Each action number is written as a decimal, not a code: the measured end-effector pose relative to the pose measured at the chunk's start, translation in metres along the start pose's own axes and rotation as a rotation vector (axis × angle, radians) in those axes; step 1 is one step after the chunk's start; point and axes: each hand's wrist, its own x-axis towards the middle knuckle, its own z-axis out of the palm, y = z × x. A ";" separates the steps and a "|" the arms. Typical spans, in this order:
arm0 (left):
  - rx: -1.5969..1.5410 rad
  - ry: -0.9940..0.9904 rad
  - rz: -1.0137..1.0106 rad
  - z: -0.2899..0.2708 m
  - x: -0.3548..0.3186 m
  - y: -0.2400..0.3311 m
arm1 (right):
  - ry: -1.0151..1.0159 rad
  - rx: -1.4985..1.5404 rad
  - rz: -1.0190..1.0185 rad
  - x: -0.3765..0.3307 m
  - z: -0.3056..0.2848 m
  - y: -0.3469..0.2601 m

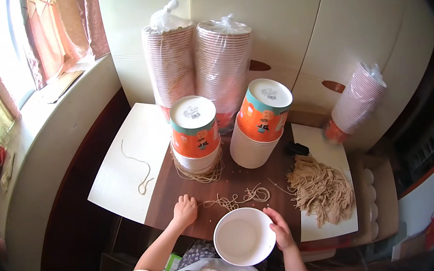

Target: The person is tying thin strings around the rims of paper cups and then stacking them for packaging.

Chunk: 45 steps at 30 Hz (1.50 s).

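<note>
My right hand [281,229] grips the rim of a white paper bowl [243,237], its open mouth facing up, at the near edge of the brown table. The thumb and fingers wrap its right side. My left hand [185,211] rests closed on the tabletop, left of the bowl. A loose tangle of beige string [235,200] lies beyond the bowl, and one strand runs to the left hand's fingers. Behind it stand two stacks of upside-down paper bowls, a left stack [195,132] with string around its foot and a right stack [262,122], each topped by an orange and teal bowl.
Two tall bagged bowl stacks [171,60] stand at the back, and another bagged stack [355,101] leans at the right. A heap of beige string [322,188] lies on the right white panel beside a black object [298,149]. One strand [140,163] lies on the left white panel [120,178].
</note>
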 end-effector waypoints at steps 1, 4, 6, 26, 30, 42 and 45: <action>0.000 0.001 0.004 0.002 0.002 -0.002 | 0.034 -0.056 -0.074 0.001 -0.001 0.000; 0.001 0.009 0.069 -0.002 0.004 -0.002 | 0.177 -0.189 -0.171 0.004 -0.002 -0.015; -0.249 0.170 0.073 -0.015 0.008 0.004 | 0.242 -0.300 -0.337 0.006 0.006 -0.032; -0.697 0.290 0.494 -0.145 0.022 0.095 | -0.156 -0.593 -0.309 0.089 0.064 -0.090; -0.838 0.209 0.387 -0.145 0.017 0.098 | -0.021 -0.595 -0.366 0.093 0.059 -0.098; -0.988 -0.293 0.154 -0.104 -0.060 0.059 | -0.210 -1.031 -0.236 0.029 0.089 -0.044; -1.080 -0.230 0.116 -0.094 -0.066 0.061 | -0.253 -1.068 -0.185 0.031 0.093 -0.038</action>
